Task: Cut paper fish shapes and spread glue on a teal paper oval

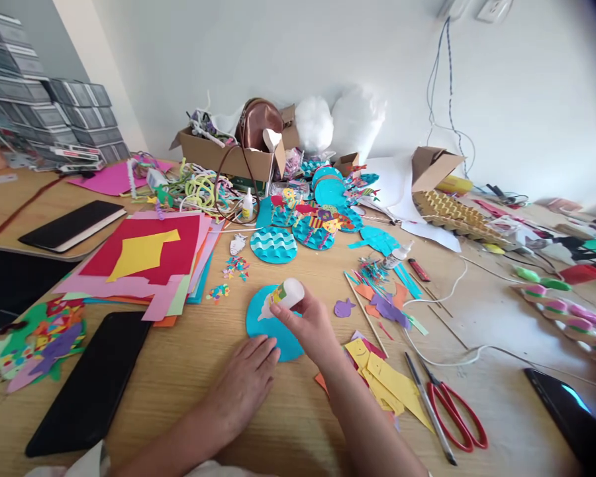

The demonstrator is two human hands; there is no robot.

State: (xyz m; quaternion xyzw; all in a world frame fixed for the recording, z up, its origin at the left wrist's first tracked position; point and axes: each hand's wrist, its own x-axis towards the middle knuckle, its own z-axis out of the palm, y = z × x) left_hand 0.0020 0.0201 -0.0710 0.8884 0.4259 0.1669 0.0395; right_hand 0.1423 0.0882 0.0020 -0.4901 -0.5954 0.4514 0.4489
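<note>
Blue disc: lies flat on the table [179,371], near and central, just in front of the person [271,326].
Glue bottle: tipped over the disc [289,293], nozzle pointing down and left; whether the tip touches the paper I cannot tell.
Right hand: thumb and fingers closed around the bottle [312,323].
Left hand: flat, fingers nearly straight and close together, gripping nothing, fingertips at the disc's near-left edge [248,376].
Gluing: the step in hand looks like putting glue on the disc; how much is out cannot be made out.
Next squeeze: would call for light pressure, the nozzle low, and the left fingertips keeping the disc from sliding.
Confetti: small bright pieces just beyond the disc, to the left [237,267].
Wave disc: farther off, blue with pale wavy strips [273,244].
Purple fish: a paper cutout right of the disc [344,307].
Second bottle: upright, far side, contents unclear [247,205].
Carton: far, holding fuzzy craft stems and a brown bag [218,158] [262,124].
White bundles: far, right of the carton, apparently bagged stuffing [314,124].
Drawers: stacked far left, contents hidden [83,116].
</note>
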